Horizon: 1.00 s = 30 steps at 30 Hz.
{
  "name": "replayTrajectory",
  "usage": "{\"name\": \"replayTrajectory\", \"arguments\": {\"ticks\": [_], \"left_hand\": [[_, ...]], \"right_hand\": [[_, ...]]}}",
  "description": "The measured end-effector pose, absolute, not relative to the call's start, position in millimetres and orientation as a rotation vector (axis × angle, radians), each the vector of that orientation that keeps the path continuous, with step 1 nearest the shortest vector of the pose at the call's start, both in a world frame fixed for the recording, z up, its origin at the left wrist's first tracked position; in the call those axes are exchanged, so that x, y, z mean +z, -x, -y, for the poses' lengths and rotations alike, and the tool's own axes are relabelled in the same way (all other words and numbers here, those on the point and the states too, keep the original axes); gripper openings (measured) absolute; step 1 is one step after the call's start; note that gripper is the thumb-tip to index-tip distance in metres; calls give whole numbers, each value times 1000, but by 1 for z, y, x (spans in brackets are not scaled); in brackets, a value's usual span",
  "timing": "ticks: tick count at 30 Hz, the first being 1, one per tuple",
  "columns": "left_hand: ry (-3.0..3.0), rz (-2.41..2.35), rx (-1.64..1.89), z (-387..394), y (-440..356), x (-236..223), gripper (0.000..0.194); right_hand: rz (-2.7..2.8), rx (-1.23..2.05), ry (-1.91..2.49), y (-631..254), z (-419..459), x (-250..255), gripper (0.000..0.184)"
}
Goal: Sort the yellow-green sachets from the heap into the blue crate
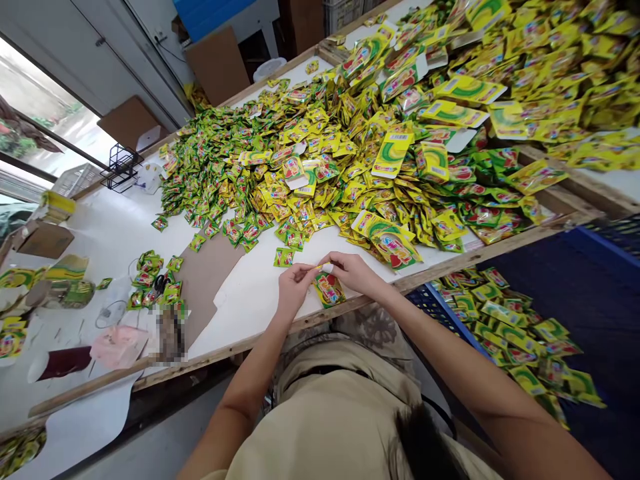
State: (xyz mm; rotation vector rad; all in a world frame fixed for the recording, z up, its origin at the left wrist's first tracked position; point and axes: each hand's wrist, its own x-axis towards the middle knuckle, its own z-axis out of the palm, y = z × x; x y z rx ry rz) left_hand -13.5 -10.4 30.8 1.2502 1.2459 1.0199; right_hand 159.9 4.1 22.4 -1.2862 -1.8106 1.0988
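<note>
At the table's front edge, a small green candy box [329, 291] with red fruit pictures and colourful lettering is between my two hands. My left hand [295, 287] pinches its upper left end with thumb and forefinger. My right hand [354, 273] grips the upper right side, where a white flap [327, 268] shows. The lower part of the box faces up and rests near the wooden rim. Just beyond my fingers lies a small green candy packet [284, 257]. A larger yellow and green box [393, 243] lies to the right, against the pile.
A big heap of candy packets [240, 153] and flat boxes covers the table [245, 300] behind my hands. Below right, a blue crate [560, 267] holds finished-looking boxes [515, 327]. At left are brown cardboard [205, 267], a dark red cup [67, 362] and a black wire rack [121, 167].
</note>
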Motion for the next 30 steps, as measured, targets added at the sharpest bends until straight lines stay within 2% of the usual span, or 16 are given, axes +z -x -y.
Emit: {"name": "replayTrajectory", "arguments": {"ticks": [7,12,22,26,30], "left_hand": [[-1423,-1207,1009,13,23,33,13],[-1477,-1200,1033,24,23,24,22],[-1475,-1213,1031,21,19,15,12],[-1446,-1171,988,23,19,17,23],[-1478,-1248,1053,17,37,21,35]], "right_hand": [[1674,1360,1124,-171,-8,26,27],[1622,1476,1016,-176,3,17,35],[1585,1323,1091,-161,12,-1,27],[1591,1240,1126,-165,11,13,28],[1885,1092,1370,-242,23,46,26]]}}
